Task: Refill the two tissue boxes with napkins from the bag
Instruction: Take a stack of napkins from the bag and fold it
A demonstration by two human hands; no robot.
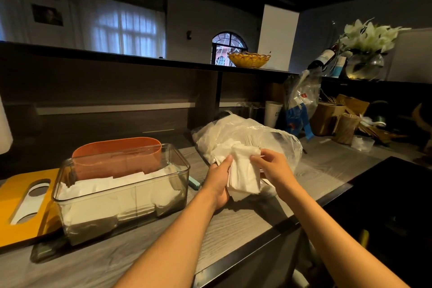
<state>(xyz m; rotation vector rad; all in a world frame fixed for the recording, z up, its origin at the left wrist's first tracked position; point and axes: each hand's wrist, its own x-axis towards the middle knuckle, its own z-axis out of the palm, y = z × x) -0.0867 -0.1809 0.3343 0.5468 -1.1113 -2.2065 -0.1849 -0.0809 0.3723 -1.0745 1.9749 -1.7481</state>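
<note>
Both your forearms reach forward over the tabletop point(245, 222). Your left hand point(218, 181) grips the napkin stack point(244, 170) from the left edge, fingers curled behind it. Your right hand point(272, 166) pinches the stack's upper right, fingers curled. Stack: white, folded, rumpled, held between both hands just in front of the plastic bag point(252, 135).

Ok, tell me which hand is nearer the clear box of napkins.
Left. The left hand holds the napkin stack just right of the clear box; the right hand grips the stack's far side, farther from the box.
</note>
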